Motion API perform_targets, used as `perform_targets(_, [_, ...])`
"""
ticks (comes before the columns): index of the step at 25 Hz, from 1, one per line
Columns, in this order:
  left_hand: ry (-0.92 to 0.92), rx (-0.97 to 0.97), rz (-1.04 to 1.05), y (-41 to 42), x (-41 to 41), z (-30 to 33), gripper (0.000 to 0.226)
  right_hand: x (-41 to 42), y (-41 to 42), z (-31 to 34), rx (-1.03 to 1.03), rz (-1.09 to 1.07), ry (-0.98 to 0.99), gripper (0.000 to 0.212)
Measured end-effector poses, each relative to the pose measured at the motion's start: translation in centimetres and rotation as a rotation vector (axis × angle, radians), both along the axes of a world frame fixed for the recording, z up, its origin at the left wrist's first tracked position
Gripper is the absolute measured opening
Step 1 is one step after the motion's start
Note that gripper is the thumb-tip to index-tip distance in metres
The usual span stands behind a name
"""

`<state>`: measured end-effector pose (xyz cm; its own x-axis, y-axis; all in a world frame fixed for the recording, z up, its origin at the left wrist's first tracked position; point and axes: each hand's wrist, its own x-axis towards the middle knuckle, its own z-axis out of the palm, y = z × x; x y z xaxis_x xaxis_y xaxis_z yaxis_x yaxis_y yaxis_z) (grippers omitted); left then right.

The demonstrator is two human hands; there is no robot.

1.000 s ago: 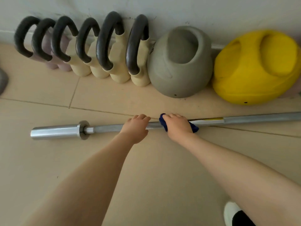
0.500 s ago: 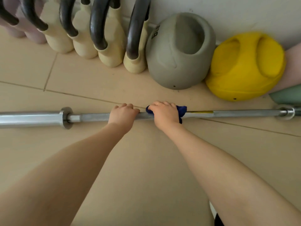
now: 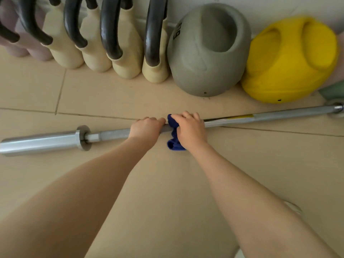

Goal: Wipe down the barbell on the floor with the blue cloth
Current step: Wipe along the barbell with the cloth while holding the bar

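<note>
A long silver barbell (image 3: pixel 275 116) lies across the beige tiled floor, its thick sleeve at the left and a yellow band on the shaft right of centre. My left hand (image 3: pixel 145 131) grips the bare shaft near the middle. Just to its right, my right hand (image 3: pixel 190 131) presses the dark blue cloth (image 3: pixel 174 135) around the shaft. Part of the cloth hangs down onto the floor below my right hand; the rest is hidden under my palm.
Along the wall stand several cream kettlebells with black handles (image 3: pixel 126 41), a grey kettlebell (image 3: pixel 206 53) and a yellow one (image 3: pixel 290 60). A green object (image 3: pixel 333 91) sits at the far right, near the bar's right collar (image 3: pixel 337 108). A white shoe tip (image 3: pixel 294 208) shows beside my right forearm.
The cloth now shows to the left of and below my right hand instead of its right side. My hands stay close together on the shaft while the camera view shifted.
</note>
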<state>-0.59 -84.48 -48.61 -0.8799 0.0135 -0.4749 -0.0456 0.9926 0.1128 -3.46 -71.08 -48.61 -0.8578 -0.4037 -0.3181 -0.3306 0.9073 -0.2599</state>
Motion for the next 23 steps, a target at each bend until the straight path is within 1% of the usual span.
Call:
perform_targets(2, [0.012, 0.004, -0.001, -0.1, 0.2, -0.6, 0.032, -0.4, 0.8, -1.0, 0.051, -0.019, 0.045, 0.042])
perform_targets(4, [0.016, 0.016, 0.001, -0.2, 0.4, -1.0, 0.037, -0.2, 1.0, -1.7, 0.074, -0.153, 0.131, 0.035])
perform_targets(6, [0.002, 0.043, 0.021, -0.1, 0.1, -1.2, 0.040, 0.2, -0.3, -1.4, 0.068, -0.296, 0.165, 0.029])
perform_targets(7, [0.002, 0.057, 0.036, -0.2, 0.0, -1.2, 0.040, 0.3, -1.1, -1.3, 0.063, -0.294, 0.148, 0.029])
perform_targets(10, [0.036, 0.093, 0.043, -0.4, 0.2, -1.1, 0.038, 0.7, -1.0, -1.2, 0.044, 0.012, 0.094, 0.033])
perform_targets(11, [0.041, 0.099, 0.036, -0.4, 0.2, -1.1, 0.037, -0.1, 0.3, -0.9, 0.055, 0.058, 0.103, 0.035])
perform_targets(12, [0.043, 0.104, 0.026, -0.5, 0.2, -1.0, 0.036, -1.2, 2.1, -0.8, 0.094, 0.009, 0.111, 0.035])
perform_targets(14, [0.039, 0.121, 0.026, -0.8, 0.1, -0.8, 0.033, -2.3, 4.7, -0.4, 0.237, -0.235, 0.129, 0.032])
perform_targets(15, [0.033, 0.126, 0.038, -0.9, 0.0, -0.7, 0.032, -2.0, 4.6, -0.3, 0.281, -0.306, 0.127, 0.032])
perform_targets(16, [0.016, 0.126, 0.051, -1.0, -0.2, -0.7, 0.033, -1.4, 3.6, -0.1, 0.266, -0.315, 0.115, 0.034])
perform_targets(17, [-0.011, 0.120, 0.062, -1.0, -0.5, -0.8, 0.034, -0.6, 2.2, -0.1, 0.206, -0.276, 0.083, 0.035])
perform_targets(19, [-0.075, 0.086, 0.075, -0.9, -1.3, -0.8, 0.037, 0.8, 0.5, -0.4, 0.097, -0.135, 0.037, 0.040])
perform_targets(21, [-0.107, 0.070, 0.079, -0.9, -1.7, -1.0, 0.036, -0.1, 1.6, -0.5, 0.085, -0.028, 0.063, 0.042])
perform_targets(22, [-0.112, 0.078, 0.086, -1.0, -1.8, -1.1, 0.035, -1.3, 3.0, -0.6, 0.135, -0.061, 0.084, 0.038])
perform_targets(23, [-0.112, 0.088, 0.095, -1.0, -1.7, -1.2, 0.034, -2.3, 4.5, -0.8, 0.192, -0.169, 0.113, 0.032])
